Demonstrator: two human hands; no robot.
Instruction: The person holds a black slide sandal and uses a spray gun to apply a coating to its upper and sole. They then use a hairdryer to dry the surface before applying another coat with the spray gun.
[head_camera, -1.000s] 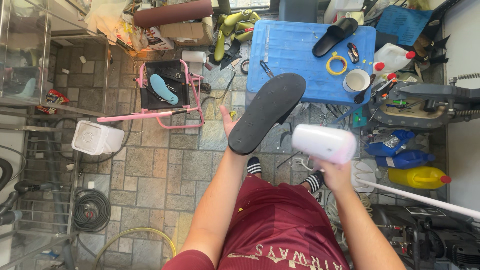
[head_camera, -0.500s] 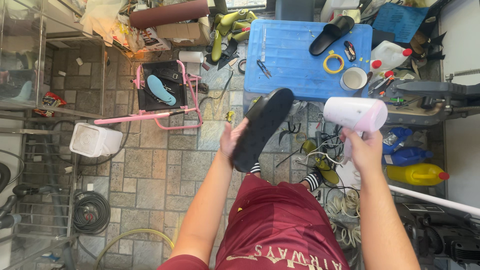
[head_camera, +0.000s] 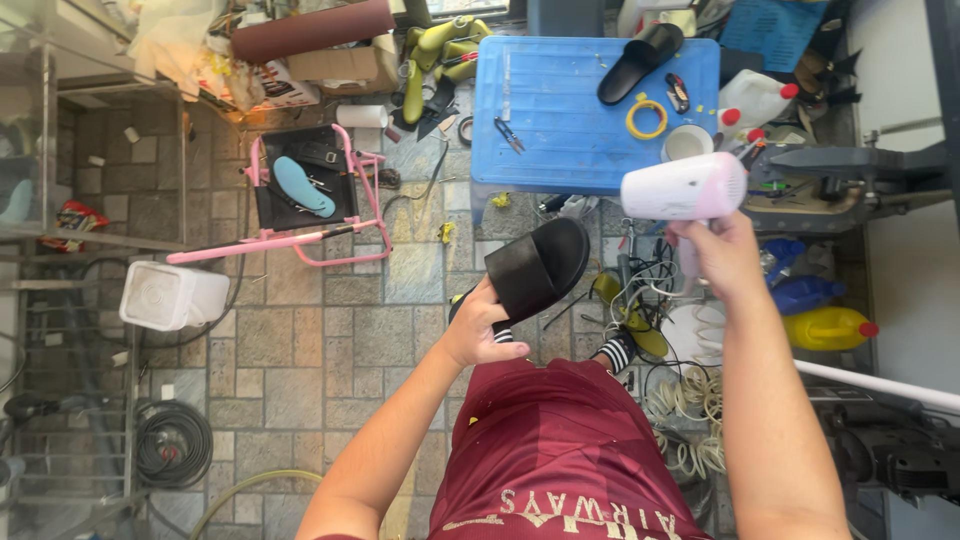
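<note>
Blue table (head_camera: 560, 130) stands beyond both hands. Two black slides observed: one slide (head_camera: 537, 268) gripped at its heel by the left hand (head_camera: 478, 328), a second slide (head_camera: 640, 50) on the table. One white hair dryer (head_camera: 685, 187), handle enclosed by the right hand (head_camera: 722, 258).

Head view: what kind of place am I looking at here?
Likely a small shoe-repair or sandal-making workshop. The left hand holds a black slide sandal, the right hand a white hair dryer. Another sandal lies on the blue table, and an insole on the pink stand.
</note>
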